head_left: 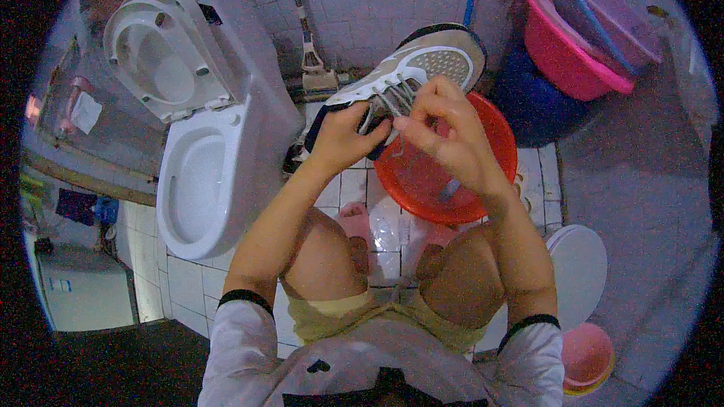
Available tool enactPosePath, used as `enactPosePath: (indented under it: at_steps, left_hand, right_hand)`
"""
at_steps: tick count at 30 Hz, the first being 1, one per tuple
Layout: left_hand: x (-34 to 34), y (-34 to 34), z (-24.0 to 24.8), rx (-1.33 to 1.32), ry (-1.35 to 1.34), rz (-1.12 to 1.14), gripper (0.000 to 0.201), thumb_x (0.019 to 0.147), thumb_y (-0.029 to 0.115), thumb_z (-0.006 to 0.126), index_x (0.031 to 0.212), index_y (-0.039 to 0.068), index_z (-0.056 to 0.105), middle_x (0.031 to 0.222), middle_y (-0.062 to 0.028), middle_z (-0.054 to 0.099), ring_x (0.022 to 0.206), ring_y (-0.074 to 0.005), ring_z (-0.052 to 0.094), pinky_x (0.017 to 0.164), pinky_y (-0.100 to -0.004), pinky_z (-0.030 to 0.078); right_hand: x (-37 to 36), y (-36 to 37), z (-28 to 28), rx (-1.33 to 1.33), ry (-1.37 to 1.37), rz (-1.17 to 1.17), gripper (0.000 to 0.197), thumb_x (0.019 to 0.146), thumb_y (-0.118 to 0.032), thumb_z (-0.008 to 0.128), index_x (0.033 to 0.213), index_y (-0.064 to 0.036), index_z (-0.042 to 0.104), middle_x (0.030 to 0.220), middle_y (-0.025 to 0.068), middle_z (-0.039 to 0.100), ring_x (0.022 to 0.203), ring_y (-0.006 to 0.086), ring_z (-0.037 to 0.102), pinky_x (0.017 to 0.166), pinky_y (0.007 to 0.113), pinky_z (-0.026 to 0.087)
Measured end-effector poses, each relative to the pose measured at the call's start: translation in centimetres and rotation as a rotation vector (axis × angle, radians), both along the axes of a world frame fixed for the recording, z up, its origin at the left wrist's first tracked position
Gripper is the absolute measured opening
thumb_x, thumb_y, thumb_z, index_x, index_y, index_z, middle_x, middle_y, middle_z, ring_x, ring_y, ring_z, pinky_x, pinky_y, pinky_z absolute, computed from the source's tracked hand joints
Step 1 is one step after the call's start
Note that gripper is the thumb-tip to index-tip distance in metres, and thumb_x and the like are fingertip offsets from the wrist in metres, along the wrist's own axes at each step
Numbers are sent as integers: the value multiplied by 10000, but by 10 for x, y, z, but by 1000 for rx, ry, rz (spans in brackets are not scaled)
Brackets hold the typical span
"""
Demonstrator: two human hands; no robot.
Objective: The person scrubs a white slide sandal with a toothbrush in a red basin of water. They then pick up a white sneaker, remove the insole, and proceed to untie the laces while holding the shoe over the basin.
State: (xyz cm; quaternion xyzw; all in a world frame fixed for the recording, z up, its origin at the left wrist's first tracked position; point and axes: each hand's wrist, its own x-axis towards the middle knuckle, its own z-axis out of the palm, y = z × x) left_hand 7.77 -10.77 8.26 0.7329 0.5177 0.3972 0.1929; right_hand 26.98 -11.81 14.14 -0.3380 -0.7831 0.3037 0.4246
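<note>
A beige and white sneaker point(431, 62) with a dark collar and grey laces is held up in front of me, its toe pointing away to the upper right. My left hand point(348, 136) grips the shoe near its ankle opening, the thumb lying across toward the tongue. With fingers pinched together, my right hand point(445, 128) holds the shoelace point(398, 98) over the lacing. Below the sneaker stands a red basin point(494, 132), partly covered by my right hand and forearm. Part of another dark and white shoe point(296, 157) shows beside the toilet, left of my left hand.
At left stands a white toilet point(197, 188) with its lid raised. A brush with a long handle point(313, 68) leans on the tiled wall. Pink basins point(566, 53) are stacked over a dark blue tub point(532, 105) at right. A small pink bowl point(587, 354) sits lower right.
</note>
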Motion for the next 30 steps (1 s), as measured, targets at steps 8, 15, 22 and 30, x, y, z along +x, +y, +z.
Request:
enactPosePath:
  at_steps: [8, 15, 22, 30]
  left_hand:
    - [-8, 4, -9, 395, 321, 95, 400, 716, 211, 660, 1078, 70, 564, 958, -156, 613, 872, -321, 603, 747, -388, 480]
    - [5, -8, -5, 397, 358, 6, 413, 691, 208, 668, 1074, 90, 567, 986, -154, 604, 906, -330, 586, 783, -404, 466]
    - [-5, 3, 3, -47, -93, 160, 297, 710, 190, 685, 946, 31, 602, 869, -166, 623, 822, -322, 606, 707, -362, 478]
    - [-4, -5, 7, 527, 358, 84, 335, 692, 177, 680, 1001, 71, 606, 937, -154, 619, 876, -321, 598, 753, -370, 474]
  right_hand:
    - [-8, -16, -1, 489, -255, -458, 296, 696, -247, 680, 904, -65, 574, 999, 117, 515, 952, 317, 456, 820, 406, 411]
    - [-16, -8, -15, 399, -51, -288, 147, 771, -162, 633, 828, -36, 582, 805, 70, 530, 756, 218, 513, 680, 310, 417]
    - [23, -10, 1, -111, 205, 248, 203, 834, -222, 562, 779, -27, 557, 758, 56, 537, 765, 182, 508, 692, 279, 399]
    - [3, -25, -2, -205, 106, 72, 235, 839, -229, 576, 966, -44, 646, 801, 60, 611, 773, 139, 581, 690, 273, 455]
